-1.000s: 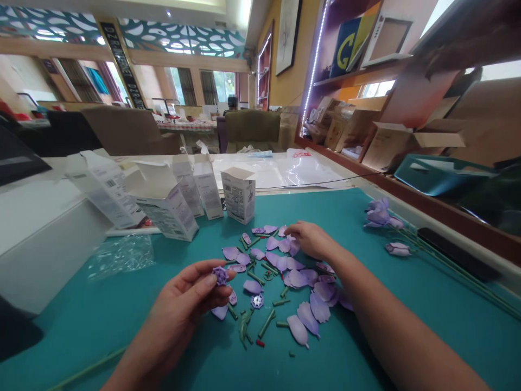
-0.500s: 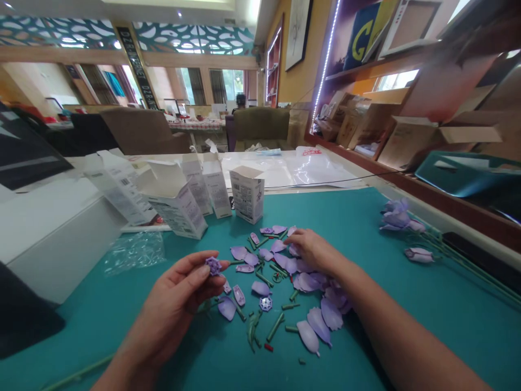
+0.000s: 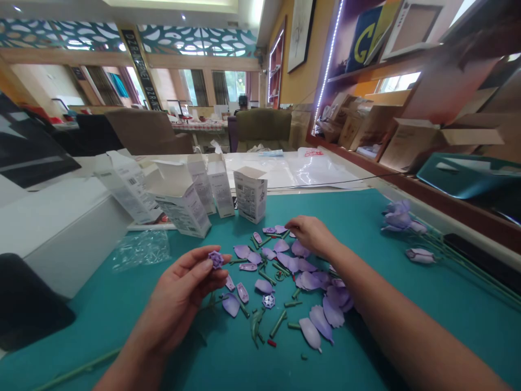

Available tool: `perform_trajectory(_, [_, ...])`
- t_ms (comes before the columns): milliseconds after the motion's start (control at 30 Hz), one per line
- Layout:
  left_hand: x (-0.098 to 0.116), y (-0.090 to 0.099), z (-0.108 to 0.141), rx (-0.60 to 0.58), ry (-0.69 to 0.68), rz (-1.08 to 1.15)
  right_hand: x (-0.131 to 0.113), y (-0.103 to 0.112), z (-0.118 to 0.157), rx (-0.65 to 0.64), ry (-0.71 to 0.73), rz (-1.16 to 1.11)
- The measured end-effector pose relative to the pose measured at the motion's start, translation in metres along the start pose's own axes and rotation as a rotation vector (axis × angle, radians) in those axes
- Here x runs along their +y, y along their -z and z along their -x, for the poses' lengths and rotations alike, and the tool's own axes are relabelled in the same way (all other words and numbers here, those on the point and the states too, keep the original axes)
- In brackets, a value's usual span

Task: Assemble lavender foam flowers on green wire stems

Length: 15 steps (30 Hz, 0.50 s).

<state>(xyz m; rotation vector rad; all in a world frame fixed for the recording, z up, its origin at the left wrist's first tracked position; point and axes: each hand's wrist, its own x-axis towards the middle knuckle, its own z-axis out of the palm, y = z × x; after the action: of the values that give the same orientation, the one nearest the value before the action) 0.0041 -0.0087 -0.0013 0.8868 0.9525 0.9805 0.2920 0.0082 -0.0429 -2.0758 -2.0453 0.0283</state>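
My left hand (image 3: 185, 282) pinches a small purple octagonal piece (image 3: 215, 259) between thumb and fingers, above the left side of the scattered parts. At the far edge of the pile, my right hand (image 3: 311, 234) reaches down with its fingers together over the petals; what its fingertips hold, if anything, is hidden. Light purple petals (image 3: 308, 281) lie below and around that hand. Green stem pieces (image 3: 278, 324) and a purple-white octagonal piece (image 3: 268, 301) lie in the middle. A loose petal (image 3: 230, 305) rests beside my left hand.
Open white boxes (image 3: 251, 198) stand behind the parts on the green mat (image 3: 345, 212). Clear plastic packaging (image 3: 142, 250) and a large white box (image 3: 81, 233) are at left. A purple flower (image 3: 399, 215) with long stems lies at right, near a black object (image 3: 480, 260).
My right hand has shifted slightly up and away from the petals, uncovering more of them. My left hand still holds the purple piece, now tilted a little. The whole view has shifted slightly.
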Motion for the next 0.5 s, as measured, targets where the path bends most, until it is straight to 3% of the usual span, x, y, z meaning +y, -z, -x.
perform_trajectory(233, [-0.007, 0.002, -0.003, -0.037, 0.038, -0.012, -0.025, -0.012, -0.043, -0.056, 0.083, 0.103])
perform_trajectory(500, [-0.008, 0.003, -0.003, -0.069, 0.045, 0.009, -0.024, -0.029, -0.058, -0.086, 0.061, 0.109])
